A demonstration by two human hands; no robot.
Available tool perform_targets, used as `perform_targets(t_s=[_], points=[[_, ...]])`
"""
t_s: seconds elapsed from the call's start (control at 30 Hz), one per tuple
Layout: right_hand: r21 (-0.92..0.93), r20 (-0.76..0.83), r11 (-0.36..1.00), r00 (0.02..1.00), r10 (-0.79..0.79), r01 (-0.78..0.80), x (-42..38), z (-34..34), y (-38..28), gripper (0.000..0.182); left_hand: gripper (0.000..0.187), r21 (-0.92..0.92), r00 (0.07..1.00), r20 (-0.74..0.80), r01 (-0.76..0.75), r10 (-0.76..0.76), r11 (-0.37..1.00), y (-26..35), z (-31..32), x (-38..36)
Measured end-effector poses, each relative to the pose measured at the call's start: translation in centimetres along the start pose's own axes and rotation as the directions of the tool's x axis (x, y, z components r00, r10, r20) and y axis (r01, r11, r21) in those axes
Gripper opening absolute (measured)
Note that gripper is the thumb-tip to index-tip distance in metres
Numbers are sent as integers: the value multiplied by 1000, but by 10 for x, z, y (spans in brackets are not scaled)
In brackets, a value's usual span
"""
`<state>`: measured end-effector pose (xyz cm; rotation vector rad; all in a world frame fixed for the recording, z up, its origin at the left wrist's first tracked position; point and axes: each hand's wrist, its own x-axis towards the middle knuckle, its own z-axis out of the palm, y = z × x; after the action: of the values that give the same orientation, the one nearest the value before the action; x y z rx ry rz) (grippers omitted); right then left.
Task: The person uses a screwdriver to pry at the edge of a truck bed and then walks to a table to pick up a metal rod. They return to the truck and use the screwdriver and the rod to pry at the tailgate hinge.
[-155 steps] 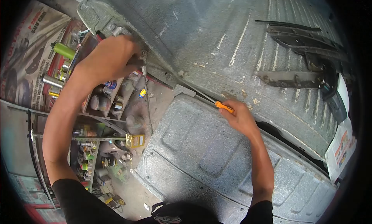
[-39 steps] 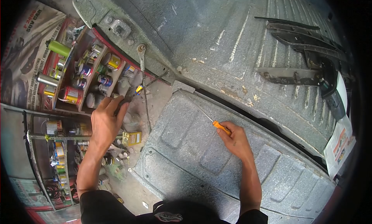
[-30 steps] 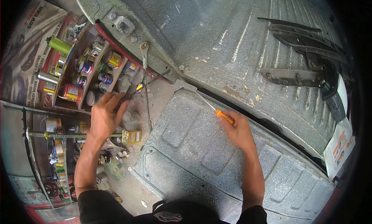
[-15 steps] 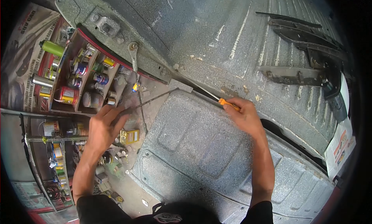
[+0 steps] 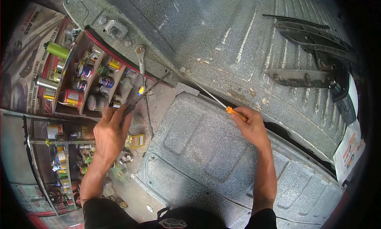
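Observation:
My right hand (image 5: 251, 126) is closed around the orange handle of a screwdriver (image 5: 209, 93). Its bare metal shaft points up and left, with the tip at the corner where the ribbed bed floor (image 5: 222, 66) meets the side panel (image 5: 149, 62). In my left hand (image 5: 111, 132) is a long, thin, dark metal tool (image 5: 152, 87); my fingers wrap its near end. The far end of that tool is against or just over the lower end of the side panel. Below both tools lies the speckled grey tailgate (image 5: 190, 145), its edge along a dark gap.
A strap with a ring end (image 5: 140, 56) is bolted to the side panel and hangs down. Shelves of paint cans (image 5: 72, 98) stand at the left. Black plastic trim pieces (image 5: 309, 76) lie on the bed floor, beside printed paper (image 5: 349, 149).
The far end of the dark tool has swung up from the tailgate corner to the side panel. My right hand and the screwdriver have shifted slightly down and right; the view has moved a little.

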<state>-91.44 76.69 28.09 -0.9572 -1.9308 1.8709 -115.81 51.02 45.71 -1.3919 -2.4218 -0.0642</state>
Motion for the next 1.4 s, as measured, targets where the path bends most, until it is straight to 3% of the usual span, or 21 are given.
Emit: perform_targets(t_s=[0.43, 0.83, 1.13, 1.23, 1.4], points=[[-140, 52, 989, 998, -39, 46, 6, 6, -8, 35, 28, -39, 979, 154, -130, 134, 991, -19, -15, 46], [-121, 90, 988, 992, -88, 98, 26, 16, -8, 34, 23, -73, 952, 256, -152, 166, 986, -15, -31, 79], [-7, 109, 999, 993, -50, 51, 35, 15, 4, 33, 23, -82, 951, 256, -160, 176, 984, -15, -30, 80], [91, 220, 978, 962, 163, -186, 39, 6, -2, 29, 23, -79, 951, 251, -163, 178, 983, -17, -28, 79], [126, 207, 977, 967, 146, -175, 45, 7, 6, 32, 25, -88, 953, 270, -116, 136, 989, -17, -27, 77]])
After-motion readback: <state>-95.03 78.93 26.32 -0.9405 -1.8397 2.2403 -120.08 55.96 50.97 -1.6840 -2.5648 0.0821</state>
